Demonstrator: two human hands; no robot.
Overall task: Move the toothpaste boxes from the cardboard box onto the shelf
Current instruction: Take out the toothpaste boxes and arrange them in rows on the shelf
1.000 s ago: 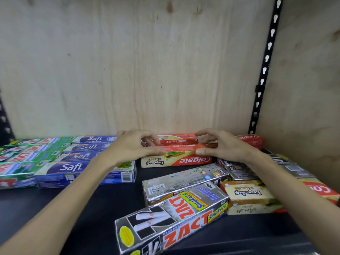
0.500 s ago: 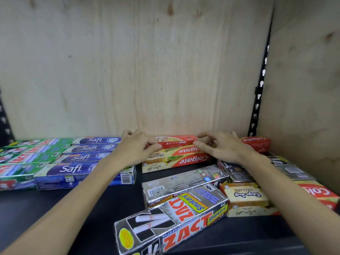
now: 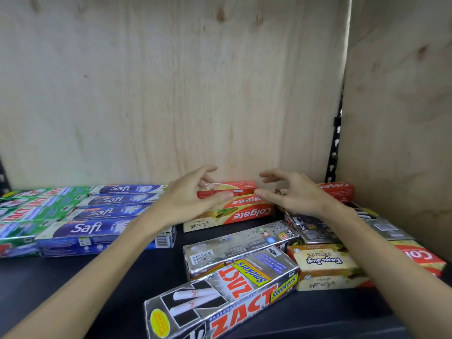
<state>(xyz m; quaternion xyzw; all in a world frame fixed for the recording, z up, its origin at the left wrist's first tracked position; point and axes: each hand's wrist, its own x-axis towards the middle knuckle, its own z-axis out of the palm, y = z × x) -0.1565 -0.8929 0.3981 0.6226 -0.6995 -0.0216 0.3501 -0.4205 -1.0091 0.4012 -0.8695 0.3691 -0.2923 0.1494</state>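
Red and cream Colgate boxes (image 3: 241,211) lie in a row at the back middle of the dark shelf (image 3: 73,285), with another red Colgate box (image 3: 234,189) against the back wall. My left hand (image 3: 188,199) hovers just above their left end, fingers spread and loosely curved, holding nothing. My right hand (image 3: 291,194) hovers above their right end in the same way, empty. Silver Zact Smokers boxes (image 3: 220,299) lie askew at the front. The cardboard box is out of view.
Blue Safi boxes (image 3: 102,216) and green Zact boxes (image 3: 31,211) are lined up at the left. More Colgate boxes (image 3: 337,192) and a cream Kayu Sugi box (image 3: 325,265) crowd the right. Plywood walls close the back and right; a slotted black rail (image 3: 335,152) runs up the corner.
Both hands have let go of the Colgate boxes and lifted slightly, fingers opening. The boxes now lie still at the back of the shelf.
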